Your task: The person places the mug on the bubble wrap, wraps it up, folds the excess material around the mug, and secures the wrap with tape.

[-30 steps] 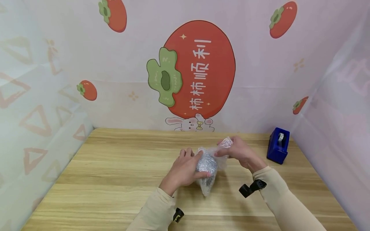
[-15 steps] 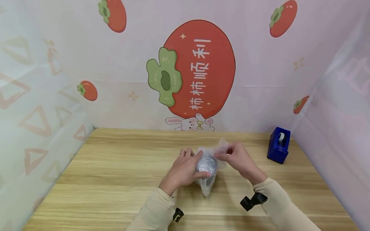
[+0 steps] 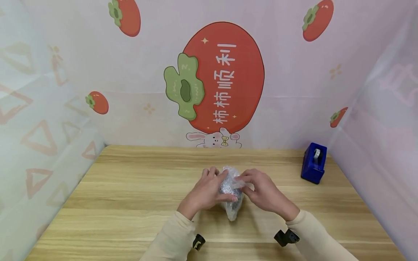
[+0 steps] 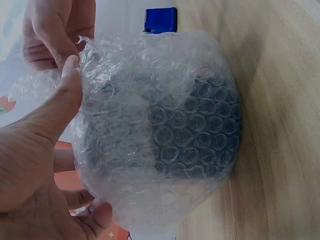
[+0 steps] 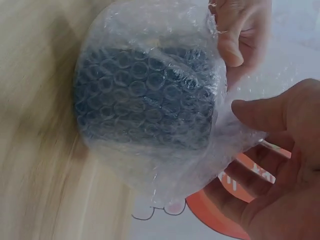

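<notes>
On the wooden table stands a dark blue-grey, rounded object bundled in clear bubble wrap point(image 4: 195, 125); the wrap blurs what kind of object it is. My left hand point(image 3: 205, 190) grips the bundle from the left, its thumb on the near side and fingers spread over the top and far side. A loose flap of the wrap point(image 5: 235, 132) at the top is pinched between thumb and fingers of my right hand point(image 3: 264, 190), which lies against the bundle's right side. A twisted end of wrap points toward me in the head view.
A blue tape dispenser point(image 3: 314, 163) stands at the table's back right. Behind the wooden table point(image 3: 137, 181) hangs a printed backdrop point(image 3: 225, 76) with persimmons and a rabbit, and pale sheets close off both sides. Black wrist cameras point(image 3: 286, 237) sit on both sleeves.
My right hand has brought the wrap flap leftward and down, from held out at the right to over the top of the bundle. My left hand has kept its place.
</notes>
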The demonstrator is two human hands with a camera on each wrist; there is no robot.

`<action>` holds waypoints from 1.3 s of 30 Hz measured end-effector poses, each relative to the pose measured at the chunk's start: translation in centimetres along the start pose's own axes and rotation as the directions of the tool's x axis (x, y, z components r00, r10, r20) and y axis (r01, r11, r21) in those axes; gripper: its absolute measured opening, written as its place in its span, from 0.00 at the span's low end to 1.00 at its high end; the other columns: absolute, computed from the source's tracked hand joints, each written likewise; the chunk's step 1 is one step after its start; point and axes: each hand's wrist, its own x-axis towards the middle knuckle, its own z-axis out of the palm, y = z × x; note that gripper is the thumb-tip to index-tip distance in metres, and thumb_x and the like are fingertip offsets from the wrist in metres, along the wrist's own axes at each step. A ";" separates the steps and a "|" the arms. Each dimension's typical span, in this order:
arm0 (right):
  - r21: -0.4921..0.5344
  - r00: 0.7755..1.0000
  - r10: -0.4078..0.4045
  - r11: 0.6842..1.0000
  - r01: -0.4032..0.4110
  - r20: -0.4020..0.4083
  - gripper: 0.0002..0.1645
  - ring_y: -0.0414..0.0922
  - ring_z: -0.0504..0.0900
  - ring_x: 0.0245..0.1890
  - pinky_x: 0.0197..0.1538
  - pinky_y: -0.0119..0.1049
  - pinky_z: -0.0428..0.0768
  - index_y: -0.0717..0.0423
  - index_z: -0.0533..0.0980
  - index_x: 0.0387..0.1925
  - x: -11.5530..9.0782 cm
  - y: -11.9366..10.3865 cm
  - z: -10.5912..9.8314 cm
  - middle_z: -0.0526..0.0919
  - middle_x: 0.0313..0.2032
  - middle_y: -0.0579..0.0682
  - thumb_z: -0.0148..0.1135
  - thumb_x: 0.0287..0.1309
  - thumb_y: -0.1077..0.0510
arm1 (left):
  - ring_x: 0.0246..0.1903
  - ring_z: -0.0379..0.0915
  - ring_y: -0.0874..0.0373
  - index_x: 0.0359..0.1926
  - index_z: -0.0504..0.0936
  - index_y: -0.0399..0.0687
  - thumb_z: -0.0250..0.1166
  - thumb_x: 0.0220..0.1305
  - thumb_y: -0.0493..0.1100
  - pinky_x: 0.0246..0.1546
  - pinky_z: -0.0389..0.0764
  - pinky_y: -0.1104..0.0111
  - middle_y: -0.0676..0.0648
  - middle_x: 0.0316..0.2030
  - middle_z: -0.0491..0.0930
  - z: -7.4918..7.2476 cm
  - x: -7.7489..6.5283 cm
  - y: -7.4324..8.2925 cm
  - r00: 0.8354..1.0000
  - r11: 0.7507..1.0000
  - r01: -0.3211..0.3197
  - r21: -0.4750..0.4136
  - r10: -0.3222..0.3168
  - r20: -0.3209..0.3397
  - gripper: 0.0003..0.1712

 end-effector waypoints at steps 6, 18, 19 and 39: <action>-0.028 0.997 -0.045 0.999 0.047 0.058 0.16 0.49 0.77 0.54 0.53 0.50 0.78 0.61 0.85 0.51 -0.4 -0.2 0.1 0.82 0.48 0.48 0.66 0.62 0.66 | 0.55 0.57 0.49 0.77 0.60 0.41 0.79 0.44 0.68 0.53 0.74 0.58 0.43 0.56 0.65 -0.4 -0.1 -0.7 0.997 0.997 -0.032 -0.076 0.038 0.070 0.67; 0.076 0.990 0.032 0.996 -0.043 0.139 0.20 0.48 0.68 0.61 0.60 0.54 0.72 0.62 0.80 0.60 -1.0 0.1 0.3 0.77 0.55 0.46 0.56 0.74 0.58 | 0.58 0.56 0.50 0.77 0.58 0.39 0.54 0.71 0.69 0.58 0.69 0.54 0.44 0.56 0.65 -1.2 0.3 -0.9 0.989 0.990 -0.036 -0.137 0.054 0.135 0.49; 0.081 0.991 0.035 0.996 -0.046 0.131 0.19 0.48 0.68 0.60 0.59 0.54 0.73 0.61 0.81 0.59 -0.9 0.2 0.4 0.77 0.53 0.45 0.60 0.71 0.57 | 0.58 0.56 0.50 0.77 0.58 0.39 0.51 0.72 0.70 0.58 0.69 0.54 0.45 0.56 0.65 -1.1 0.3 -0.9 0.990 0.989 -0.040 -0.143 0.059 0.131 0.48; 0.189 0.984 0.157 0.967 -0.170 0.082 0.25 0.51 0.72 0.57 0.58 0.56 0.73 0.53 0.84 0.52 -0.5 0.8 0.9 0.76 0.49 0.43 0.81 0.50 0.56 | 0.54 0.62 0.46 0.68 0.72 0.36 0.67 0.65 0.64 0.53 0.74 0.52 0.37 0.57 0.73 -0.4 0.5 0.5 0.996 0.976 0.074 -0.207 -0.080 -0.025 0.44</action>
